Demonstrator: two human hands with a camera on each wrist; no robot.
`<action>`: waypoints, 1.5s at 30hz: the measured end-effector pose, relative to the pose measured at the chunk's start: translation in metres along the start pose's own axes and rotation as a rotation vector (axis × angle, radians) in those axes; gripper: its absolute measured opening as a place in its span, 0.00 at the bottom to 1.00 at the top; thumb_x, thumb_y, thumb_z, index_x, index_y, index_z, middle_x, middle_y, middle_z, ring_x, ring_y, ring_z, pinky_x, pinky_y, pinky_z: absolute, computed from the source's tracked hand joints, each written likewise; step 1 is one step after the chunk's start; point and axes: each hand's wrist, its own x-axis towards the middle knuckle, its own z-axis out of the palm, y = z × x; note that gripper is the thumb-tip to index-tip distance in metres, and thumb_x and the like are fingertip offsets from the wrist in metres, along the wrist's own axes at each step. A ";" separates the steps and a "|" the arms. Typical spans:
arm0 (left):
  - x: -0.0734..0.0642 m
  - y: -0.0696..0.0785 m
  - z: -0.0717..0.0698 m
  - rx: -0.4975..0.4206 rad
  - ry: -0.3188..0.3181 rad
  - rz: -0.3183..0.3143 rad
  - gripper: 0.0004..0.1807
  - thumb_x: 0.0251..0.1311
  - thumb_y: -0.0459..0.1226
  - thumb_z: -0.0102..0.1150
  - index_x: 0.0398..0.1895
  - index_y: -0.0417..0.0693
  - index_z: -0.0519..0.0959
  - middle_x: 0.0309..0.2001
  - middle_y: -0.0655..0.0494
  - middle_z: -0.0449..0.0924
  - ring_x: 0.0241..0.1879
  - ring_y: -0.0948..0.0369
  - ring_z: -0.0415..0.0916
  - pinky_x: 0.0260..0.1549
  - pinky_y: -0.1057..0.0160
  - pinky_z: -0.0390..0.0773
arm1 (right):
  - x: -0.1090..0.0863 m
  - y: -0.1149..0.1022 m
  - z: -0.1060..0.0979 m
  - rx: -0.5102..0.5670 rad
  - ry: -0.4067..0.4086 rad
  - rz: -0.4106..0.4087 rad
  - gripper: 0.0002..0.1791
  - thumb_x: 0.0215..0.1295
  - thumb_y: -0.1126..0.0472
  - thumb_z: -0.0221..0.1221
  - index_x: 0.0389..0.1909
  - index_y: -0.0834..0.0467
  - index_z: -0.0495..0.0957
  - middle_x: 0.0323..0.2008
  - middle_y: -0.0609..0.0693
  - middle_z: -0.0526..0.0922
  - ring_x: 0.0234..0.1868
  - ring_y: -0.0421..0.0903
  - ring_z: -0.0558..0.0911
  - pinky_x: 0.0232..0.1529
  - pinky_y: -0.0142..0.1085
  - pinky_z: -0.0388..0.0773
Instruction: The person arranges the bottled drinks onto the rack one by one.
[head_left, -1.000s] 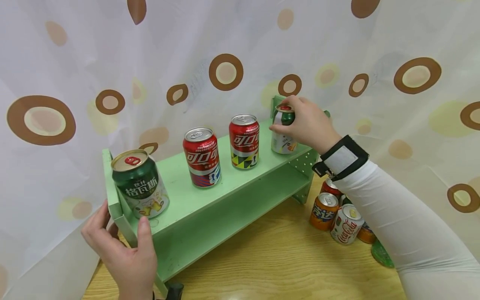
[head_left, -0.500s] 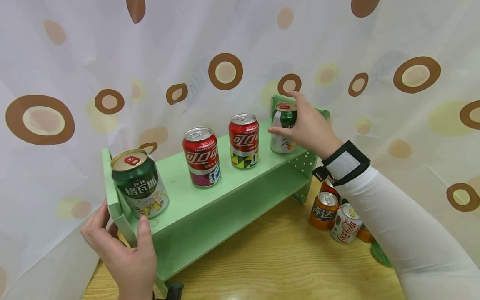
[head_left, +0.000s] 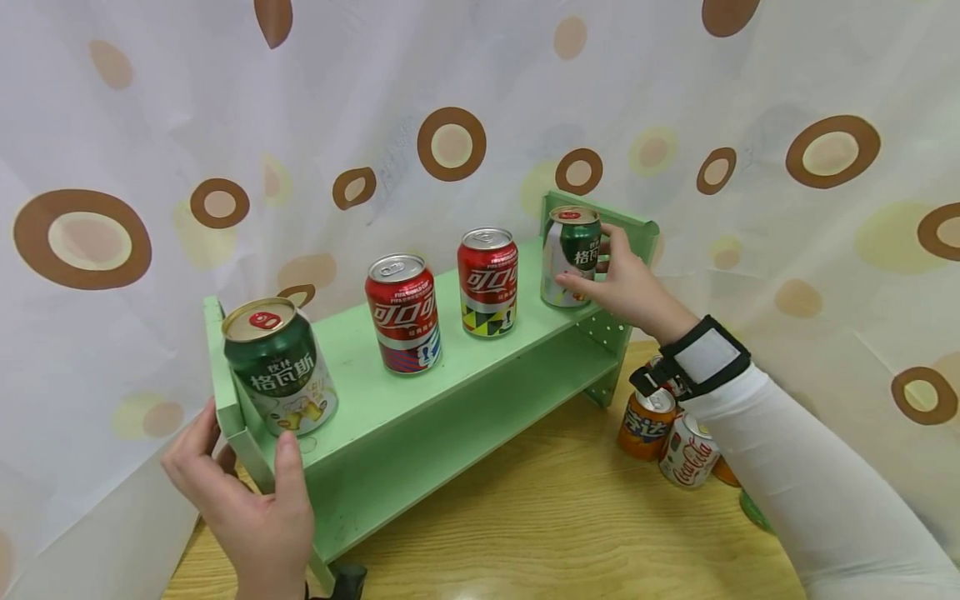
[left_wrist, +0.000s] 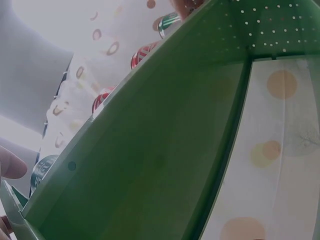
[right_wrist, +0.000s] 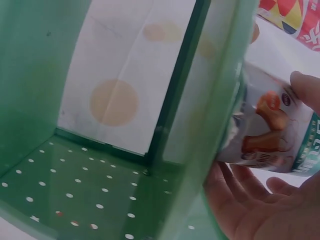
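A two-tier green shelf (head_left: pixel 450 392) bears a row of drink cans. At its right end, my right hand (head_left: pixel 626 279) holds a green-and-white can (head_left: pixel 572 260) low on its side, thumb in front and fingers behind; the right wrist view shows the same can (right_wrist: pixel 272 125) between thumb and fingers. My left hand (head_left: pixel 247 500) grips the shelf's left end panel, its fingers outside and its thumb in front. Beside that thumb stands another green-and-white can (head_left: pixel 281 367). Two red cola cans, a nearer one (head_left: pixel 405 315) and a farther one (head_left: pixel 489 283), stand between.
On the wooden table (head_left: pixel 540 508), right of the shelf, several more cans stand close together, among them an orange can (head_left: pixel 647 423) and a white Coca-Cola can (head_left: pixel 688 452). The right forearm partly covers them. A patterned sheet (head_left: pixel 480 67) hangs behind the shelf.
My right hand has loosened from the top of the far green-and-white can, dropped and shifted right to its side. The can's label now faces forward more. My left hand stays in place.
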 end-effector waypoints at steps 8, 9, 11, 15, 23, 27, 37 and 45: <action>0.000 0.001 0.000 0.000 0.002 -0.008 0.36 0.54 0.26 0.58 0.70 0.36 0.65 0.63 0.60 0.61 0.65 0.58 0.62 0.56 0.68 0.70 | -0.001 0.005 0.003 0.001 0.024 -0.004 0.50 0.69 0.44 0.64 0.79 0.62 0.49 0.70 0.65 0.65 0.70 0.63 0.69 0.60 0.57 0.75; 0.000 0.001 0.000 0.000 0.003 -0.010 0.36 0.54 0.26 0.58 0.70 0.37 0.65 0.63 0.60 0.61 0.65 0.58 0.62 0.56 0.68 0.70 | -0.001 0.005 0.003 0.001 0.025 -0.006 0.49 0.69 0.44 0.64 0.79 0.62 0.49 0.70 0.65 0.65 0.70 0.63 0.69 0.60 0.57 0.75; 0.000 0.001 0.000 0.003 0.000 -0.012 0.36 0.54 0.26 0.58 0.70 0.37 0.65 0.63 0.60 0.61 0.65 0.58 0.62 0.56 0.68 0.70 | -0.001 0.005 0.003 0.000 0.026 -0.012 0.49 0.69 0.44 0.64 0.78 0.62 0.50 0.70 0.64 0.66 0.70 0.63 0.70 0.59 0.57 0.75; 0.000 0.001 0.000 0.008 -0.003 -0.013 0.36 0.54 0.26 0.58 0.70 0.37 0.65 0.63 0.60 0.61 0.65 0.58 0.63 0.56 0.68 0.70 | 0.000 0.006 0.003 -0.005 0.024 -0.017 0.49 0.68 0.43 0.64 0.78 0.62 0.51 0.70 0.64 0.67 0.69 0.63 0.70 0.58 0.56 0.76; 0.001 0.002 0.000 0.006 -0.007 -0.017 0.36 0.54 0.26 0.57 0.70 0.36 0.65 0.63 0.60 0.60 0.65 0.57 0.63 0.56 0.68 0.70 | 0.001 0.006 0.006 -0.007 0.010 -0.034 0.47 0.69 0.43 0.64 0.77 0.61 0.53 0.69 0.63 0.68 0.69 0.62 0.71 0.58 0.55 0.75; 0.000 0.002 0.000 0.004 -0.007 -0.022 0.36 0.54 0.25 0.57 0.70 0.36 0.65 0.63 0.61 0.60 0.65 0.57 0.63 0.56 0.68 0.70 | 0.001 0.004 0.008 -0.008 0.005 -0.039 0.46 0.69 0.43 0.63 0.77 0.61 0.53 0.68 0.63 0.69 0.68 0.61 0.71 0.57 0.54 0.75; 0.001 0.003 0.000 0.002 -0.010 -0.024 0.36 0.54 0.25 0.57 0.70 0.37 0.65 0.63 0.61 0.60 0.65 0.57 0.63 0.55 0.68 0.70 | 0.002 -0.001 0.013 0.002 -0.010 -0.066 0.44 0.70 0.45 0.63 0.76 0.61 0.54 0.67 0.63 0.70 0.69 0.61 0.71 0.60 0.54 0.74; 0.001 0.003 0.000 0.011 -0.011 -0.026 0.36 0.54 0.25 0.57 0.70 0.38 0.65 0.63 0.62 0.60 0.65 0.58 0.63 0.55 0.68 0.70 | 0.006 -0.003 0.017 0.010 -0.032 -0.070 0.46 0.70 0.45 0.63 0.78 0.60 0.52 0.68 0.62 0.69 0.71 0.62 0.70 0.63 0.56 0.74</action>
